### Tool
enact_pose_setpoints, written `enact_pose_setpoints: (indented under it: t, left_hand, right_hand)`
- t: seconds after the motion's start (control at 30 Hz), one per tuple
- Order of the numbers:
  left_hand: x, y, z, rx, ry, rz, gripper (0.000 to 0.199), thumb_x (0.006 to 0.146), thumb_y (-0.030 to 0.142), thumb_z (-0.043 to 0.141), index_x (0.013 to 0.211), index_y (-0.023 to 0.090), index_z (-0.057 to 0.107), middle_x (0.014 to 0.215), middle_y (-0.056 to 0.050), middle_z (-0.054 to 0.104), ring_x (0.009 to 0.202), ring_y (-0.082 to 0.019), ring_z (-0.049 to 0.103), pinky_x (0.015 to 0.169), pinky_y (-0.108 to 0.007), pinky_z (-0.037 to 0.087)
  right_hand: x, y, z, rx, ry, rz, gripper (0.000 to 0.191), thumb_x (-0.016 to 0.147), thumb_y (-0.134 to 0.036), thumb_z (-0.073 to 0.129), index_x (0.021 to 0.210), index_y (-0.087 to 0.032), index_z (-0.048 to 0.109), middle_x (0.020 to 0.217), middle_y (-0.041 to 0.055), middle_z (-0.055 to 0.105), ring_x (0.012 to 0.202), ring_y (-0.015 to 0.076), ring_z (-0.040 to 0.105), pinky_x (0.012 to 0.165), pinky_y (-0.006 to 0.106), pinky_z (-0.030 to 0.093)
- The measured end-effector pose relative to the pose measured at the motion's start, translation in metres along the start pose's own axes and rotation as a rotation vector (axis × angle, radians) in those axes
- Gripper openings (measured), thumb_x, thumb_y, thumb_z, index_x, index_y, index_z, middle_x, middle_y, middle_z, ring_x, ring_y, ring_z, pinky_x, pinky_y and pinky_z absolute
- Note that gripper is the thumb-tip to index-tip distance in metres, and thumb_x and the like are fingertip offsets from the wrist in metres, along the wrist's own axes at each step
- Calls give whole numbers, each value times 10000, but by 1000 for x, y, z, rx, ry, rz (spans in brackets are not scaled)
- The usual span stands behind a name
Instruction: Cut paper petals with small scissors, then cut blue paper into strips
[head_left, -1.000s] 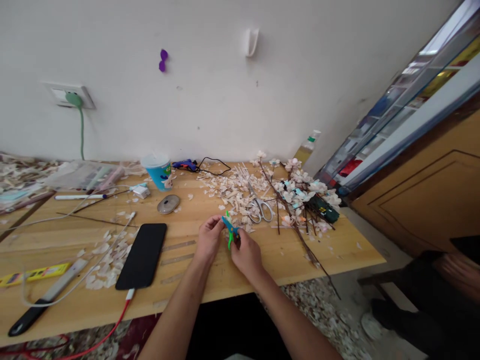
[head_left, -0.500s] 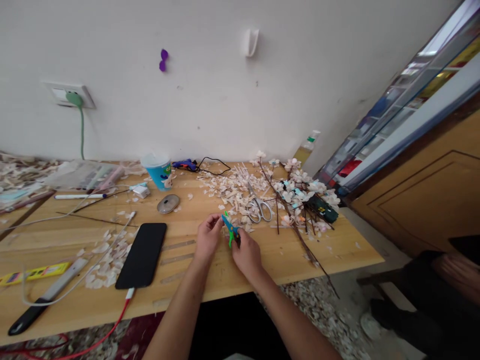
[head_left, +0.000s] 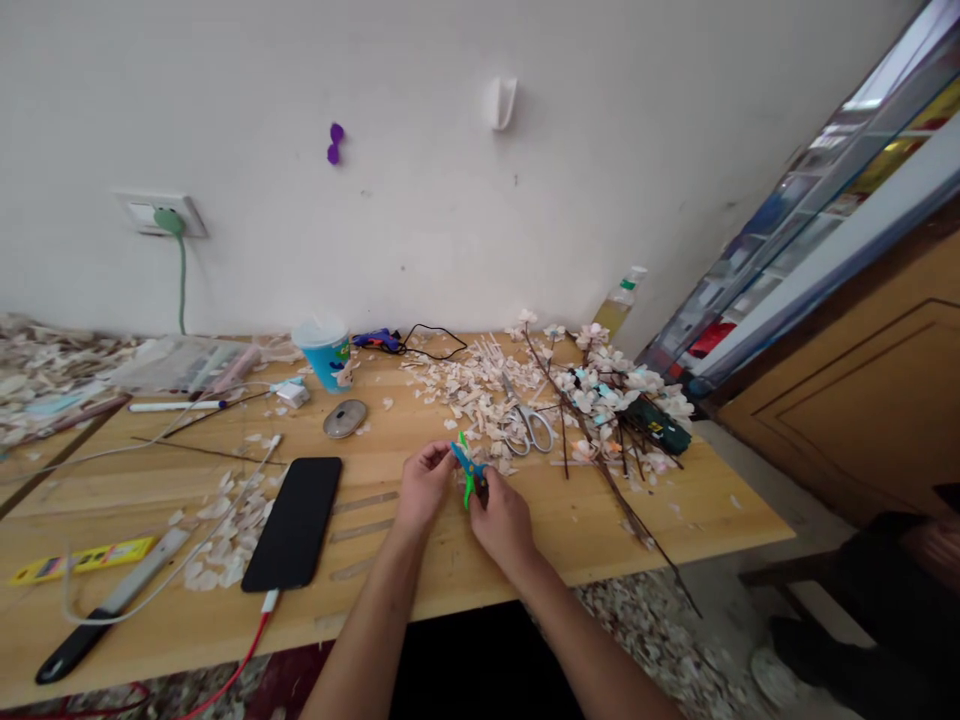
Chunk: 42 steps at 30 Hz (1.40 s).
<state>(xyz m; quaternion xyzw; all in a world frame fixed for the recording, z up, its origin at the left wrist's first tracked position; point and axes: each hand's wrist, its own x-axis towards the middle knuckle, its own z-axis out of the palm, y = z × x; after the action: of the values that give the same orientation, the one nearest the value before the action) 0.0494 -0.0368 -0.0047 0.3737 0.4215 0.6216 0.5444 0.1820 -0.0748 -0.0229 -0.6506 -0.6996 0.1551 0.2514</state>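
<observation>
1. The right hand [head_left: 501,510] is gripping small green-and-blue scissors [head_left: 470,470] by the handles, inward from the front edge of the pale wooden table [head_left: 720,515].
2. The left hand [head_left: 424,485] is curling, thumb and fingers nearly meeting beside the blades; any held piece is too small to tell.
3. Grey-handled metal scissors [head_left: 519,407] are lying among cream petals [head_left: 472,385]; white-blossomed brown twigs [head_left: 604,398] are overhanging the front edge.
</observation>
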Motion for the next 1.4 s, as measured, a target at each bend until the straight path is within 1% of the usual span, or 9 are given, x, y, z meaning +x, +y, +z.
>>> enact_pose_setpoints:
  t: [0.17,0.37,0.7,0.83,0.93,1.03,1.2,1.3,1.4]
  left_hand:
    - [0,0,-1,-16,-24,-27,253,624,353,817,752,158,718,701,-17,698,650,-137,613,695,-255,486]
    - [-1,-14,4,-279,-43,-106,251,646,331,813,795,162,702,763,-19,707,696,-129,630,753,-261,489]
    - [-1,6,1,171,-34,63,202,679,347,742,747,162,699,693,-16,679,647,-144,599,674,-255,470]
    - [-2,6,-1,271,-15,138,193,733,342,703,803,161,706,772,-41,698,727,-164,623,733,-276,483]
    - [-1,5,-2,264,4,168,212,752,352,692,850,165,711,837,-59,713,778,-175,638,781,-299,494]
    - [0,4,-3,199,24,154,231,719,372,725,823,166,708,788,-48,707,726,-165,631,736,-285,496]
    - [3,-3,-5,63,83,60,279,656,387,788,782,153,704,681,-13,663,640,-130,591,672,-245,466]
    - [4,-10,-6,7,119,36,307,630,399,805,779,152,700,683,-8,656,632,-122,584,674,-246,466]
    - [7,-15,-7,-18,140,24,340,605,416,813,790,158,694,710,-10,661,629,-122,585,671,-255,474]
  right_hand:
    - [0,2,0,0,-1,6,155,853,-216,524,998,-190,571,872,57,690,774,212,640,642,271,345]
    - [1,0,-1,-7,6,10,133,851,-199,526,978,-195,567,878,57,689,786,204,637,654,263,347]
    - [2,-1,-3,9,-9,27,171,844,-203,546,1012,-190,575,890,62,696,803,213,647,661,264,362]
    - [2,0,-2,9,-14,17,173,863,-201,527,1023,-186,589,919,70,699,821,221,655,678,271,380]
    - [0,3,0,21,1,9,187,864,-199,522,1036,-187,595,930,77,702,833,224,658,685,271,394]
    - [1,7,4,67,14,14,203,852,-195,520,1035,-195,606,891,74,706,800,223,661,669,268,405]
    - [7,6,9,384,76,13,196,835,-215,473,945,-193,634,770,59,694,727,213,650,653,275,452]
    - [-5,7,-12,697,183,43,188,829,-285,508,923,-182,634,795,61,698,753,205,647,684,292,494]
    - [-33,20,-57,885,464,91,200,802,-364,604,890,-185,625,809,46,676,734,185,625,660,286,496]
